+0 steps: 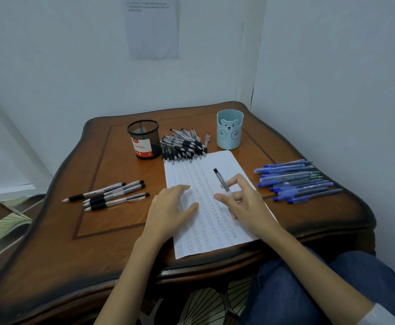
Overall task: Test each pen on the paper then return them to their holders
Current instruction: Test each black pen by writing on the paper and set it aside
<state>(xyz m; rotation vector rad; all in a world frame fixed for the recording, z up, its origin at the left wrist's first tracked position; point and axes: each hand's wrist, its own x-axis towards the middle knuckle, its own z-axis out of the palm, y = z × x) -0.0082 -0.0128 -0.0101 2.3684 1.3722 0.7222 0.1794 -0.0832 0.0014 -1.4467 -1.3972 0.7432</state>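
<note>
A white sheet of paper (pixel 215 165) covered with rows of scribbles lies on the wooden table (pixel 112 221). My left hand (pixel 170 207) rests flat on the sheet with straight fingers. My right hand (pixel 243 200) grips a black pen (pixel 220 178), its tip down on the paper and its black end pointing away. A heap of black pens (pixel 182 144) lies at the paper's far edge. Three black pens (pixel 112 193) lie to the left. Several blue pens (pixel 295 181) lie to the right. A black mesh holder (pixel 143 139) and a light blue bear holder (pixel 229 130) stand at the back.
The table sits in a room corner, with walls close behind and to the right. A paper notice (pixel 153 26) hangs on the back wall. My knee in blue jeans (pixel 309 285) is at the table's front right edge. Patterned floor shows on the left.
</note>
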